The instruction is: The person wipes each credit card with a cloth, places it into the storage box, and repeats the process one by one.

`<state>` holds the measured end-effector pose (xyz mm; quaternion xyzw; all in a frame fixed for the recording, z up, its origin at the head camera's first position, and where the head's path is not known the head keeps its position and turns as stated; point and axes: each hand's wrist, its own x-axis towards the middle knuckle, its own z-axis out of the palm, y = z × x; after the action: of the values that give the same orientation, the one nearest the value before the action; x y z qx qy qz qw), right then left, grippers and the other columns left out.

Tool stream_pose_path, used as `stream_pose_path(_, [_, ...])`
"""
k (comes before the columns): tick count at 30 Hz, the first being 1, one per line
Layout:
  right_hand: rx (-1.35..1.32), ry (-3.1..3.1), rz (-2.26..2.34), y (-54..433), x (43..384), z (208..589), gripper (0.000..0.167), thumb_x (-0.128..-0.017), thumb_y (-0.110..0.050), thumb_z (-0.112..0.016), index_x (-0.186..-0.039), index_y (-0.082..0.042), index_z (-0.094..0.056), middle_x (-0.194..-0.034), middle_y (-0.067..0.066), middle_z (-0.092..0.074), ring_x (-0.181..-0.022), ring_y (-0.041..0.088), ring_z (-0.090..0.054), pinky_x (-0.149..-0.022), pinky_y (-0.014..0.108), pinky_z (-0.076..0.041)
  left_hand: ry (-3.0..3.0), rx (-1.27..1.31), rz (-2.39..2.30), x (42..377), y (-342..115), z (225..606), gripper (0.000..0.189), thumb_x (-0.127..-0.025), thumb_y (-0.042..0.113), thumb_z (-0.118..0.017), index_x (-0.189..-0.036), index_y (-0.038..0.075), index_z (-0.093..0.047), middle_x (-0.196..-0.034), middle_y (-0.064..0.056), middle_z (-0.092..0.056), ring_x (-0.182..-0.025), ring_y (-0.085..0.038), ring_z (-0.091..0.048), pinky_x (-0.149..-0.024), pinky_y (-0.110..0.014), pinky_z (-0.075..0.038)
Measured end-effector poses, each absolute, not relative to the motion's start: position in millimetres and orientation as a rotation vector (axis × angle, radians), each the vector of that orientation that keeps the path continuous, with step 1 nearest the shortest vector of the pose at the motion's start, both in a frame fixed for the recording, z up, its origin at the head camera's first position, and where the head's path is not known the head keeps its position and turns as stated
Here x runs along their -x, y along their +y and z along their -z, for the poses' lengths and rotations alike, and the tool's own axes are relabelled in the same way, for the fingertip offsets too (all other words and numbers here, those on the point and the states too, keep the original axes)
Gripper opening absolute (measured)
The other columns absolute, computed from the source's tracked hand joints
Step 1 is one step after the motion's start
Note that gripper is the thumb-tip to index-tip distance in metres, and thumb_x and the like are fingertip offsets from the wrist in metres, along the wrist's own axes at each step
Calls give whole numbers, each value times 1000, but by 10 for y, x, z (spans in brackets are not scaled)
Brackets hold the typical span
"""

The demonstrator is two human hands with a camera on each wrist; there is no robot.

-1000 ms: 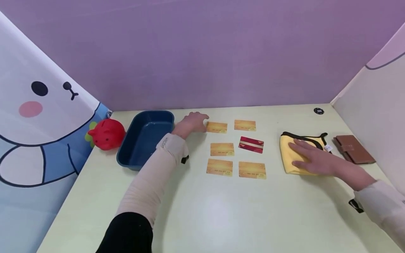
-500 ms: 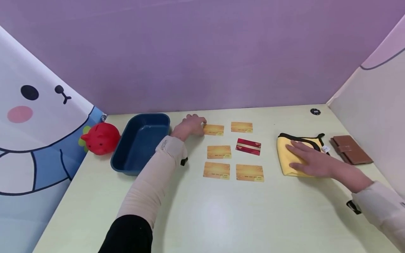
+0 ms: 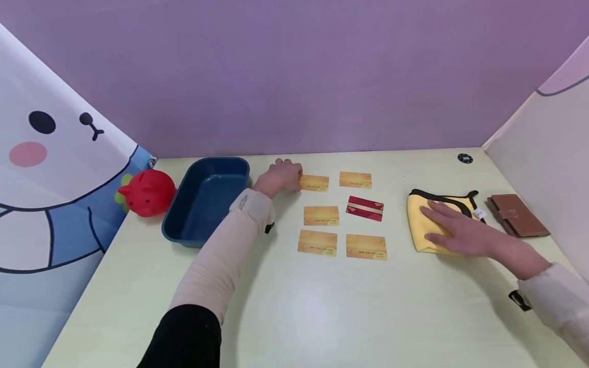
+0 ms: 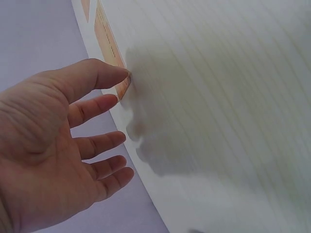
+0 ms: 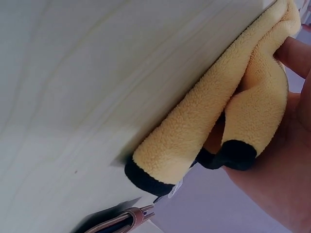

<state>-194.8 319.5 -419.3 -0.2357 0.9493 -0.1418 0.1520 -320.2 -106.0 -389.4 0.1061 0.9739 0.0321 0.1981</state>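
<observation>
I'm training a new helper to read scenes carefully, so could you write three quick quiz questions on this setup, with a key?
1. How many cards show in the head view, and how many of them are red?
2. True or false: the right hand rests on the brown wallet.
3. Which of these is the left hand touching?
A. the black chip
B. a gold card
C. the red piggy bank

Key
1. Six, with one red card.
2. False; it rests on the yellow cloth.
3. B
</observation>
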Motion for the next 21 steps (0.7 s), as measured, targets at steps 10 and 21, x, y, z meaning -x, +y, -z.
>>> stream_pose_path(10, [656,2706,438,3200,1933,4188,77,-99,-47,-57,-157,-5,-28,-162,32,-18,-145,57,-21,-106,76,-26,2699,-273,-60,3185,-1088,3847,53,-93,34,-67,-137,11,-48,-141,-13,-47,-124,-32,-38,-108,-47,-37])
stream_pose_path(21, [662,2712,416,3175,1935,4162,77,-99,-46,-57,-157,-3,-29,-161,33,-19,-144,57,-23,-107,74,-27,2704,-185,-170,3212,-1131,3851,78,-88,34,-72,-150,10,-30,-149,-13,-41,-127,-31,-37,-108,-47,-39])
